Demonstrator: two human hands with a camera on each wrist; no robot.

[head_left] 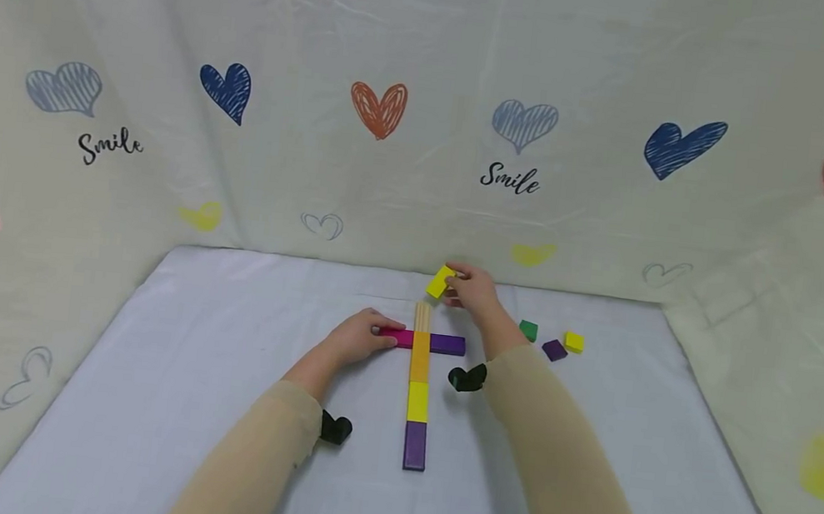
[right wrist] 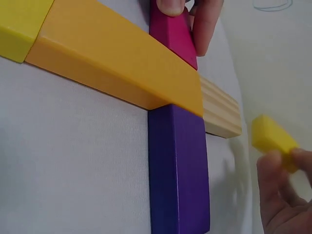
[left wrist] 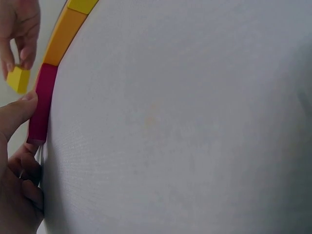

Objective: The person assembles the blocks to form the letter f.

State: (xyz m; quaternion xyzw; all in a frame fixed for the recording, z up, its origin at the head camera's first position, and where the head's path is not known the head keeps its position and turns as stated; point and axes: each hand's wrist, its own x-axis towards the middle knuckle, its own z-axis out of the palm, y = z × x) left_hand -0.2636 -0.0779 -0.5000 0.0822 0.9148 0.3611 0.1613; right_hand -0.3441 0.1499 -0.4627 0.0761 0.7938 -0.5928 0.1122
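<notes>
My right hand [head_left: 476, 291] pinches a yellow block [head_left: 440, 282] between thumb and fingertips, tilted above the far end of a cross laid from wooden blocks. My left hand [head_left: 356, 337] grips the pink block [left wrist: 44, 97], the cross's left arm, with thumb and a finger on its two sides. Opposite it lies a purple block [right wrist: 180, 170], butted against the orange block [right wrist: 117, 56] in the middle. Beyond the orange one sits a bare-wood block [right wrist: 220, 108] with grooves. Towards me follow another yellow block [head_left: 418, 402] and a purple block [head_left: 415, 446].
Right of the cross, behind my right forearm, lie a small green block [head_left: 528, 329], a dark purple block [head_left: 555, 350] and a yellow block [head_left: 573, 342]. A white cloth [head_left: 201, 402] covers the table. A curtain [head_left: 435, 33] printed with hearts stands along the far edge.
</notes>
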